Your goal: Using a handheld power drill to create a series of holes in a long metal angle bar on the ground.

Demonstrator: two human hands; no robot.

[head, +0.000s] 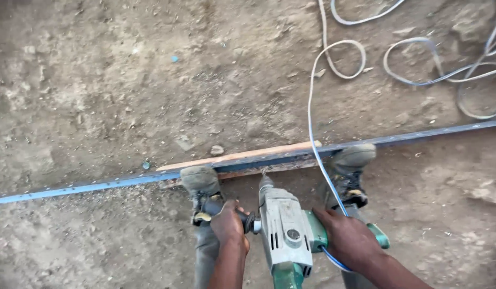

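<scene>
The drill [284, 227] sits nearest the camera, low in the middle of the view, pointing down and away from the person. Its body is pale grey metal with slotted vents and a round dial on top, joined to a green rear housing; a short chuck and bit lead from its nose to the steel bar [258, 160]. The left hand [228, 223] is closed tight around the black side handle that sticks out from the drill's left. The right hand [348, 238] is wrapped around the green rear grip, fingers curled fully about it. A blue cable [314, 144] runs from under the right hand, up across the bar and into loose loops on the ground beyond. The steel bar is long, dark and blue-tinged, and lies slantwise across the dirt ground [98, 80] from the left edge to the right edge. A thin wooden strip [242, 156] lies along its far side, touching it. The left boot [201, 184] and the right boot [350, 171], both dusty, stand with their toes on the bar, one on either side of the bit.
</scene>
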